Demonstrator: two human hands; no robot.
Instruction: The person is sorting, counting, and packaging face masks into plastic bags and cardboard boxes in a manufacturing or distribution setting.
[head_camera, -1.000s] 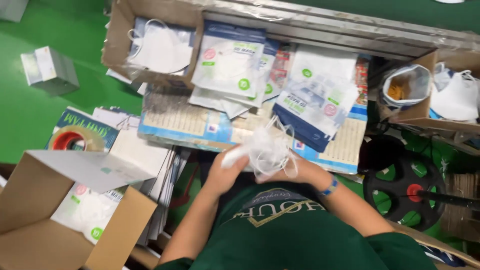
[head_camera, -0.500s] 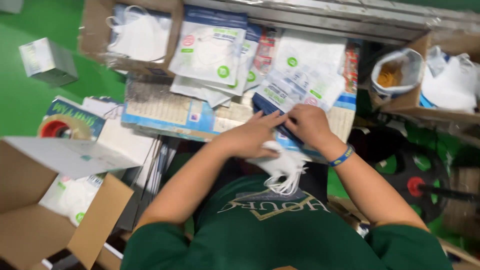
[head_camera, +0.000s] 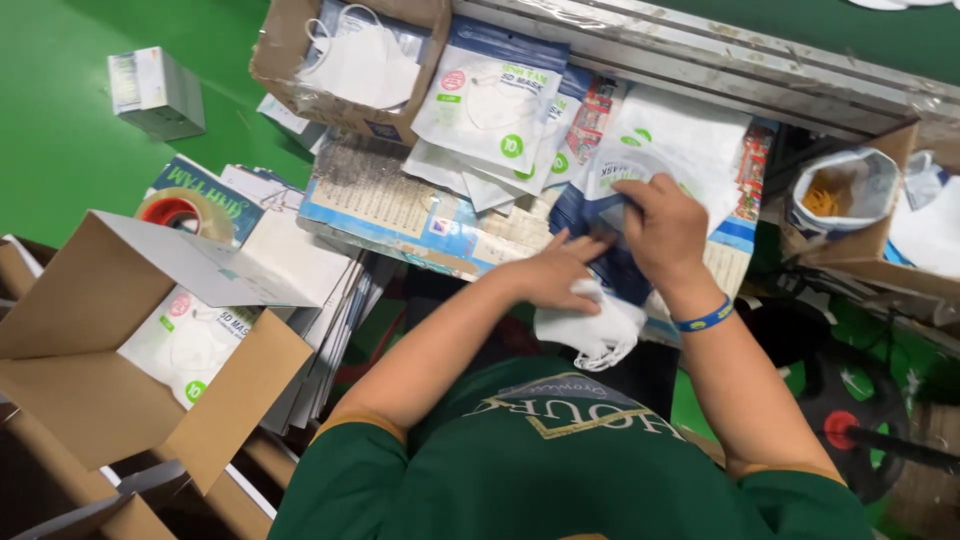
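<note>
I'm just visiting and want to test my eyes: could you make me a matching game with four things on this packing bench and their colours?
Things:
1. wristband
2. tape roll
3. floor
4. loose masks

Colours:
A. white
B. green
C. blue
D. red inside

Pairs: 1-C, 2-D, 3-B, 4-A
</note>
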